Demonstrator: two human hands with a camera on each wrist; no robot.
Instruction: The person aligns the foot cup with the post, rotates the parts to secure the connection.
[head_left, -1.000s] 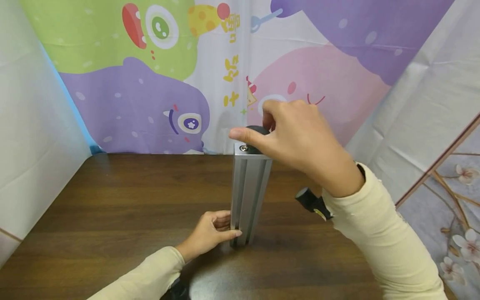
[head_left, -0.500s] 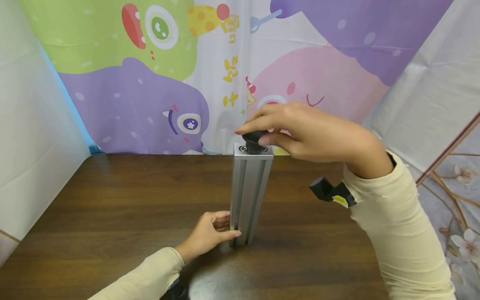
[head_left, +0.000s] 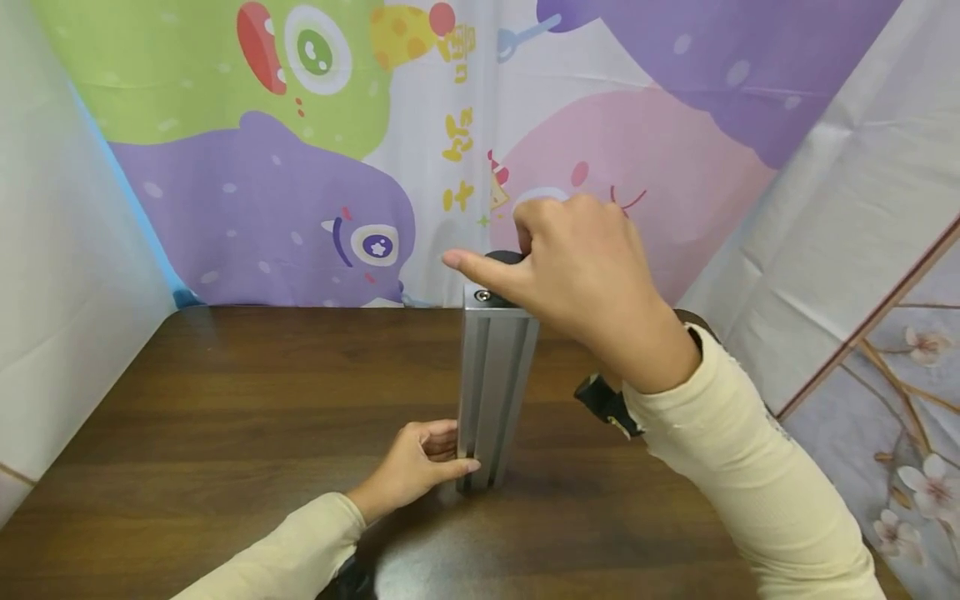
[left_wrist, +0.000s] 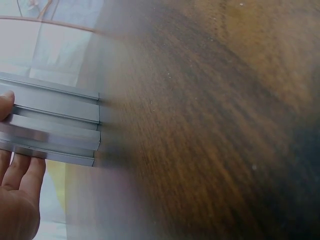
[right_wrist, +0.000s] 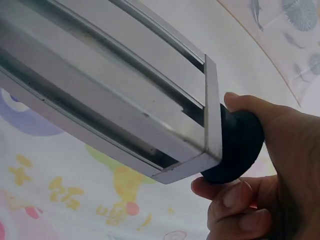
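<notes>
A silver grooved aluminium profile (head_left: 498, 383) stands upright on the wooden table, capped by a flat metal end plate (right_wrist: 214, 107). On top of that plate sits a round black knob (right_wrist: 244, 142), mostly covered by my right hand (head_left: 592, 279) in the head view. My right hand grips the knob, thumb along its near side and fingers curled around the other. One screw (head_left: 482, 296) shows beside it. Low on the profile, my left hand (head_left: 412, 467) holds it, with the thumb on the near face and the fingers (left_wrist: 31, 180) behind.
The dark brown wooden table (head_left: 262, 400) spreads around the profile. A curtain with cartoon figures (head_left: 300, 200) hangs behind it, and pale cloth walls (head_left: 60, 292) stand on both sides. A black wrist camera (head_left: 607, 404) juts from the right sleeve.
My right hand swung out to the right with its fingers over the knob, then turned back so the thumb points left again. My left hand and the profile stay in place.
</notes>
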